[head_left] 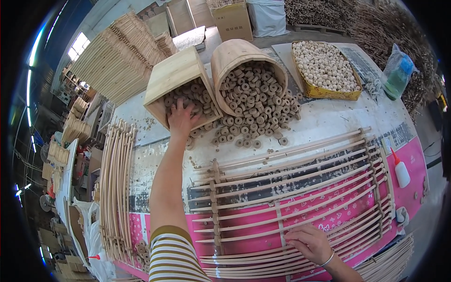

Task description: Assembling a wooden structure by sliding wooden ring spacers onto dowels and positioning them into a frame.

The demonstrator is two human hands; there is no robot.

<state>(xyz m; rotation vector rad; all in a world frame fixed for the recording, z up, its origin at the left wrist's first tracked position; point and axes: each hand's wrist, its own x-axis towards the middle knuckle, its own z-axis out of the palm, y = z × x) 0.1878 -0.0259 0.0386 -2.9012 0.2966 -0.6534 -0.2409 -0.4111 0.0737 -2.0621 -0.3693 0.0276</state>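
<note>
My left hand (182, 117) reaches into a wooden box (174, 77) tipped on its side, its fingers apart among small round wooden pieces with centre holes (201, 96). The fingertips are partly hidden among these pieces. Lower right, my right hand (310, 243) hovers over or rests on a row of long thin wooden rods (263, 225); I cannot tell which. Its fingers are loosely bent with nothing visible in them. The rods lie side by side across slotted wooden supports (215, 207).
A tipped wooden tub (235, 50) spills more holed pieces onto the table. Behind it to the right is a yellow box of wooden balls (331, 95). Rods with knobbed ends (116, 188) lie at left. A white glue bottle with red tip (401, 173) stands right.
</note>
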